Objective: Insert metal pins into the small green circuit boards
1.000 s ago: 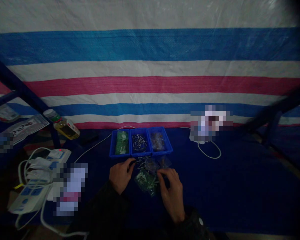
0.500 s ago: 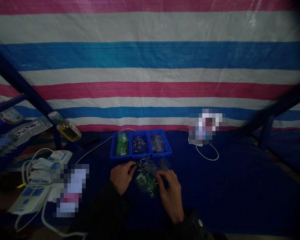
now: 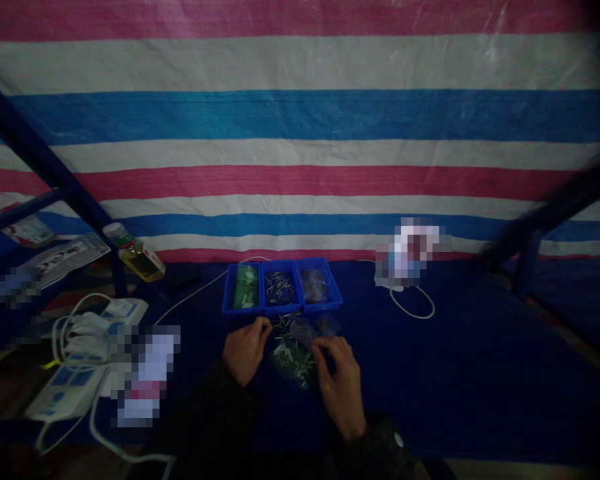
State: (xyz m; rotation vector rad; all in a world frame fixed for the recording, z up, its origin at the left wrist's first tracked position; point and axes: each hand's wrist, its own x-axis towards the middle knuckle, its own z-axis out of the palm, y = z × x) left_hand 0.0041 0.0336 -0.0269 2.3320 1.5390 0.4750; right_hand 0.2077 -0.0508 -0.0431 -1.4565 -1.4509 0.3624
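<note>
My left hand is at the left of a small heap of loose dark metal pins. Its thumb and forefinger are pinched together; whatever is between them is too small to make out. My right hand rests over the right side of the heap, thumb and forefinger closed at the edge of a small clear plastic bag; whether they grip it I cannot tell. Between the hands lies a green-tinted bag with pale and metallic pieces. Another clear bag with brownish contents lies beyond the right fingertips.
Behind the heap stand three joined blue bins: green packets, loose pins and clear packets. White power strips with cables, a blurred-out item and a bottle are at left. A cable loop lies right.
My left thumb and forefinger have drawn closer together beside the pins. The right hand stays almost where it was. The whole view has shifted slightly.
</note>
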